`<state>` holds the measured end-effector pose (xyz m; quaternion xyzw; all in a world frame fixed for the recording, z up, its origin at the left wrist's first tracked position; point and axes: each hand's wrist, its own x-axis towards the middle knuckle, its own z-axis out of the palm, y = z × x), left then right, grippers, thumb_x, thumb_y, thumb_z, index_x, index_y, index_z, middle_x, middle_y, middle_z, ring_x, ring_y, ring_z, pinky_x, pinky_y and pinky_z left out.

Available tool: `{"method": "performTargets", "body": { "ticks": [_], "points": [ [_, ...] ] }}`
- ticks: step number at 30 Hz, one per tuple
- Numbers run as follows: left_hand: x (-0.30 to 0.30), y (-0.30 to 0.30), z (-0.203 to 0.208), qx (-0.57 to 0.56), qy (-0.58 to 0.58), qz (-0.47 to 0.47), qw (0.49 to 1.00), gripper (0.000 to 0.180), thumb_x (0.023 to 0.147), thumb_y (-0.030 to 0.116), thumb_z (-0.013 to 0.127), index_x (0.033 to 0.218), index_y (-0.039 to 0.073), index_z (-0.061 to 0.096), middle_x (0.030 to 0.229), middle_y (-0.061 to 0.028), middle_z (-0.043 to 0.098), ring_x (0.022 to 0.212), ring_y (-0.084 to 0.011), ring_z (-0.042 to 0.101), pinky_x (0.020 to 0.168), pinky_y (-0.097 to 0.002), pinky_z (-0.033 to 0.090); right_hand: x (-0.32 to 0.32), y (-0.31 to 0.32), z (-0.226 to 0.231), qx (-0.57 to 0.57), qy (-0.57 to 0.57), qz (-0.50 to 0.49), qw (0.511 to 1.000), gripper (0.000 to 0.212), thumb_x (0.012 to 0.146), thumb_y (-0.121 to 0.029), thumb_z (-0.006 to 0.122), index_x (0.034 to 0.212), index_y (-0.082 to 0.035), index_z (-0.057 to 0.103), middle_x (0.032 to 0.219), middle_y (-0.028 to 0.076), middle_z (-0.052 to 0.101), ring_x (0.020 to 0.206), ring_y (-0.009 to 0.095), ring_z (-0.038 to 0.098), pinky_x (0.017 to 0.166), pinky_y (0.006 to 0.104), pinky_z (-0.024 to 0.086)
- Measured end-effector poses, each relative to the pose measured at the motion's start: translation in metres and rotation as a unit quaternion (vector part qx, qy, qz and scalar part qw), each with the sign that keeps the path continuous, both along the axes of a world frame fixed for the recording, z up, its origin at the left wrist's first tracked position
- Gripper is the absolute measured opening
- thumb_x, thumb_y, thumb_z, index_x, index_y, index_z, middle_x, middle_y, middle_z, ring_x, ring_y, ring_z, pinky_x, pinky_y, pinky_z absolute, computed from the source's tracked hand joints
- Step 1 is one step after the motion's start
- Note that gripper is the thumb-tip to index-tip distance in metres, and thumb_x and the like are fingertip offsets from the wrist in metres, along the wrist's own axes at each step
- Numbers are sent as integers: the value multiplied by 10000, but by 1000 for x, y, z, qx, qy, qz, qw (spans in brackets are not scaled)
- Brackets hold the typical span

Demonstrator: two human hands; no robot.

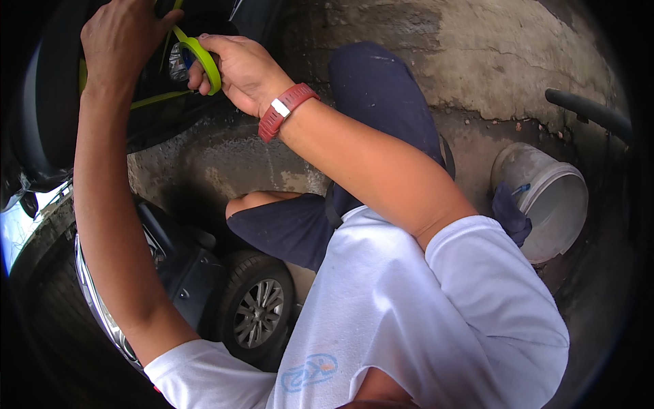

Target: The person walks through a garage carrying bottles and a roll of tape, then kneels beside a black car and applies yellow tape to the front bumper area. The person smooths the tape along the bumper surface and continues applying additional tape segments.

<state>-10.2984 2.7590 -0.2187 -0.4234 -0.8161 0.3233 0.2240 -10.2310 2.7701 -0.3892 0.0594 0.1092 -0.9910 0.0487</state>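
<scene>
My right hand [242,68] is closed round a roll of yellow-green adhesive tape [211,65], fingers through its ring. A strip runs up from the roll past the thumb of my left hand [126,41], which lies against a dark, glossy vehicle part [51,102] at the upper left. That thumb sticks out beside the strip; the other fingers are hidden or cut off by the top edge. More tape [160,100] is stuck along the dark part below the hands. A clear, shiny lamp-like piece [178,63] shows behind the roll.
A parked car's wheel [259,310] and dark bumper [197,279] are at lower left. On the right a whitish bucket [579,184] lies tipped, a dark blue cloth [509,215] over its side. A dark pipe [589,112] juts in above it. My bent legs [388,102] rest over worn concrete.
</scene>
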Motion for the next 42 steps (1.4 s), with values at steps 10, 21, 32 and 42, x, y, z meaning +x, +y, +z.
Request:
{"method": "performTargets", "body": {
  "ticks": [10, 21, 32, 42],
  "points": [
    [8, 0, 2, 1, -5, -13, 1000, 813, 767, 253, 990, 1488, 212, 618, 855, -116, 780, 844, -375, 774, 802, -500, 574, -26, -39, 16, 138, -19, 103, 985, 340, 1125, -173, 578, 1322, 86, 677, 807, 210, 731, 552, 298, 726, 544, 382, 588],
    [-19, -60, -15, -93, 31, 101, 990, 1195, 757, 273, 982, 1754, 477, 356, 1578, 22, 618, 1429, -225, 618, 1066, -376, 534, -40, -31, 29, 234, -10, 74, 969, 314, 1100, -113, 527, 1303, 67, 686, 816, 212, 778, 595, 289, 775, 505, 386, 636],
    [-4, -67, -47, 78, 93, -20, 992, 1013, 746, 286, 955, 1665, 204, 538, 1800, -125, 324, 1701, -349, 225, 1324, -523, 192, -5, -64, 20, 525, -10, -311, 792, 150, 1053, -184, 693, 1135, -58, 693, 872, 206, 792, 842, 465, 773, 791, 565, 614],
    [2, -87, -6, 55, 80, -168, 981, 539, 959, 409, 866, 1456, 300, 690, 1376, -2, 707, 1249, -249, 690, 962, -385, 564, 5, 16, -12, 481, -40, -192, 855, 703, 1079, -192, 627, 1672, 76, 362, 858, 186, 784, 821, 365, 783, 861, 451, 592]
  ]
}}
